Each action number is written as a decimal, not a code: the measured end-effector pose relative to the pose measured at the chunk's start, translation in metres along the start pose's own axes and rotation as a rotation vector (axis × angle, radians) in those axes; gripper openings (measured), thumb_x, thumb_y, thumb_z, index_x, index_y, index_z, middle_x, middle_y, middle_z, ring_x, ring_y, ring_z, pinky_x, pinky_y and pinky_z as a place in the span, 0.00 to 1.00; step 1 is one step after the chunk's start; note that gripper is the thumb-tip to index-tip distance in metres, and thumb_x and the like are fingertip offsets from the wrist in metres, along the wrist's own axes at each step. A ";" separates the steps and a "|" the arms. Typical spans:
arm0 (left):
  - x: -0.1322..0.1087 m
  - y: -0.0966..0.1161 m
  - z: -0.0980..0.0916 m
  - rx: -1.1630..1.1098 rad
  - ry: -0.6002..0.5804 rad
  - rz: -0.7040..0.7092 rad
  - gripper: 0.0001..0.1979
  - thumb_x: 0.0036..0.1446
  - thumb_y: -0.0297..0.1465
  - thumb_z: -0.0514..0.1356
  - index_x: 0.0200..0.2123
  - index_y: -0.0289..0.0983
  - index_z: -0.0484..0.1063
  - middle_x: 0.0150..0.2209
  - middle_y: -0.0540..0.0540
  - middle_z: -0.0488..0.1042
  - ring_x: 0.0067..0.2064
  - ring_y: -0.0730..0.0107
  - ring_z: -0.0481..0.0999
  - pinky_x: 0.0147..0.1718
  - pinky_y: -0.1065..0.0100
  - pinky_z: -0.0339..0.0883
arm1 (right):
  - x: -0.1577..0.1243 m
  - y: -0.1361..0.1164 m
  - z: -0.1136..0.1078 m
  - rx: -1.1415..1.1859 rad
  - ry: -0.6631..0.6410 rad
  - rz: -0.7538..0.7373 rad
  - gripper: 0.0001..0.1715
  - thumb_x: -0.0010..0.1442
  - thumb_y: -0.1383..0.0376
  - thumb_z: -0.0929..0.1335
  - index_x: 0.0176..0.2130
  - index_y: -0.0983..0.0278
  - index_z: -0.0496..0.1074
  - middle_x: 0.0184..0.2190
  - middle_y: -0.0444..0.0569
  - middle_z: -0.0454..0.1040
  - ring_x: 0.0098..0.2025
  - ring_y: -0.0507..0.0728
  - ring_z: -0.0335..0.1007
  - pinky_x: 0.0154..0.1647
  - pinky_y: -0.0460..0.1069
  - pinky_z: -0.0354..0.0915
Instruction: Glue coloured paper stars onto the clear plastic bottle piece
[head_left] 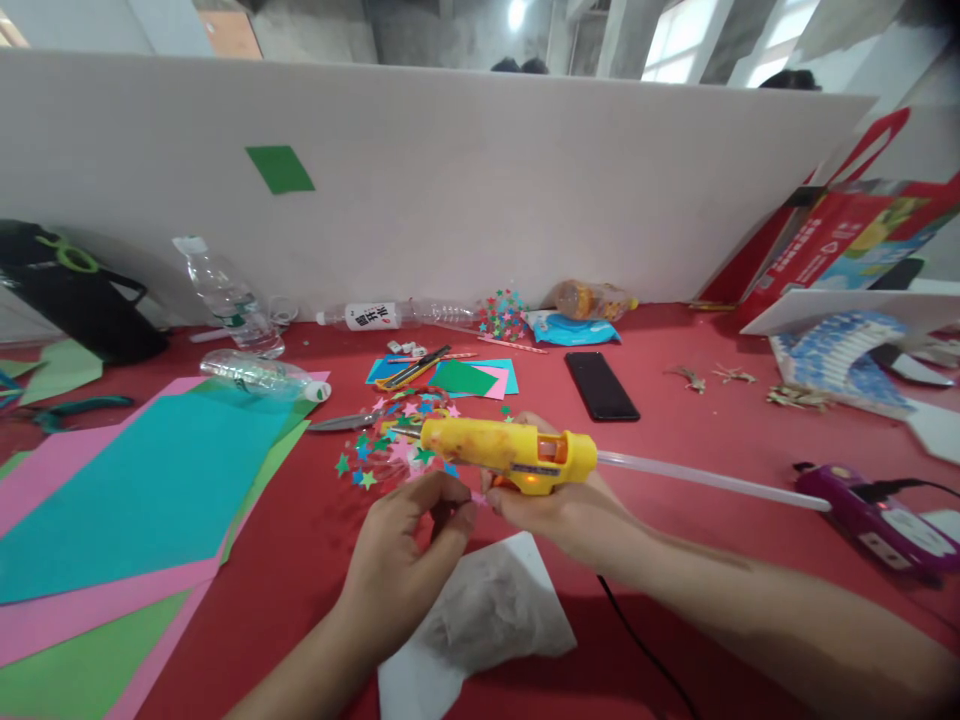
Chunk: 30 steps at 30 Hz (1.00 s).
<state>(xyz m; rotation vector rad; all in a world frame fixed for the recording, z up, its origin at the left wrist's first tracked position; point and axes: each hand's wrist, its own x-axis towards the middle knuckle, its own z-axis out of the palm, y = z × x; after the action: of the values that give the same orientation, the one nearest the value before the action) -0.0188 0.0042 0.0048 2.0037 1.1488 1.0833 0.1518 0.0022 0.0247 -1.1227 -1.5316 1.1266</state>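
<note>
My right hand (551,508) is wrapped round the handle of a yellow hot glue gun (480,445). Its metal nozzle points left, an orange light glows on its side, and a long clear glue stick (705,478) sticks out of the back. Just below the gun, my left hand (412,550) is closed in a pinch, with a small pink star (478,498) at its fingertips, mostly hidden. Beyond the nozzle lie scattered coloured paper stars (367,480) around a clear plastic piece. A crumpled white sheet (499,610) rests under my hands.
Scissors (345,423), paper cards (465,378) and a black phone (600,385) lie ahead. Large coloured sheets (150,490) and clear bottles (262,375) are on the left. To the right sits a purple power strip (881,520). A white board (450,180) stands across the back.
</note>
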 end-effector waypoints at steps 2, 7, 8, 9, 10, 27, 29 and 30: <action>0.001 0.002 -0.002 -0.061 0.006 -0.013 0.06 0.53 0.28 0.57 0.25 0.39 0.70 0.22 0.54 0.72 0.25 0.75 0.71 0.26 0.75 0.66 | -0.001 0.005 -0.005 0.023 -0.027 0.010 0.08 0.53 0.65 0.67 0.35 0.60 0.62 0.29 0.39 0.65 0.30 0.50 0.64 0.31 0.46 0.64; 0.007 0.001 -0.011 -0.179 0.193 -0.105 0.05 0.53 0.30 0.60 0.25 0.39 0.72 0.22 0.53 0.73 0.24 0.76 0.70 0.24 0.77 0.64 | -0.001 0.003 -0.027 0.032 -0.103 0.126 0.16 0.59 0.53 0.69 0.40 0.61 0.72 0.30 0.42 0.70 0.27 0.49 0.63 0.27 0.45 0.61; 0.008 -0.001 -0.014 -0.201 0.231 -0.143 0.05 0.54 0.32 0.60 0.26 0.39 0.73 0.22 0.53 0.73 0.24 0.76 0.70 0.23 0.77 0.63 | 0.000 0.001 -0.031 0.026 -0.117 0.110 0.17 0.59 0.52 0.69 0.40 0.61 0.72 0.31 0.43 0.71 0.28 0.50 0.64 0.28 0.45 0.62; 0.009 -0.002 -0.016 -0.223 0.258 -0.173 0.06 0.54 0.33 0.61 0.27 0.39 0.73 0.22 0.53 0.74 0.24 0.76 0.70 0.22 0.77 0.63 | 0.001 -0.002 -0.034 0.016 -0.134 0.077 0.17 0.59 0.51 0.69 0.39 0.61 0.73 0.32 0.44 0.72 0.30 0.51 0.66 0.29 0.45 0.63; 0.010 -0.004 -0.018 -0.238 0.278 -0.200 0.06 0.54 0.34 0.61 0.28 0.38 0.74 0.23 0.52 0.75 0.24 0.76 0.70 0.22 0.77 0.63 | 0.001 -0.005 -0.035 0.000 -0.161 0.031 0.17 0.60 0.51 0.69 0.38 0.61 0.73 0.32 0.44 0.72 0.33 0.52 0.67 0.32 0.46 0.64; 0.015 -0.001 -0.022 -0.141 0.354 -0.226 0.09 0.54 0.34 0.59 0.24 0.37 0.71 0.21 0.52 0.73 0.22 0.77 0.69 0.20 0.76 0.61 | -0.005 -0.010 -0.026 -0.142 -0.172 -0.029 0.14 0.60 0.57 0.68 0.29 0.62 0.65 0.20 0.37 0.57 0.20 0.46 0.51 0.18 0.42 0.52; 0.013 -0.002 -0.022 -0.135 0.345 -0.220 0.09 0.55 0.34 0.59 0.25 0.37 0.71 0.21 0.52 0.74 0.22 0.77 0.69 0.19 0.76 0.61 | -0.005 -0.010 -0.026 -0.149 -0.176 -0.021 0.15 0.59 0.56 0.68 0.28 0.62 0.64 0.21 0.38 0.57 0.21 0.46 0.51 0.19 0.43 0.52; 0.013 -0.002 -0.022 -0.128 0.342 -0.214 0.09 0.55 0.34 0.59 0.25 0.37 0.71 0.22 0.52 0.74 0.22 0.77 0.69 0.19 0.76 0.61 | -0.005 -0.010 -0.026 -0.147 -0.180 -0.021 0.15 0.59 0.56 0.68 0.28 0.62 0.65 0.21 0.38 0.57 0.21 0.47 0.50 0.19 0.43 0.52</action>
<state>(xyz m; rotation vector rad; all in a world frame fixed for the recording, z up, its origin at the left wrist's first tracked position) -0.0350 0.0187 0.0189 1.5943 1.3911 1.3817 0.1766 0.0000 0.0387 -1.1242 -1.7856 1.1411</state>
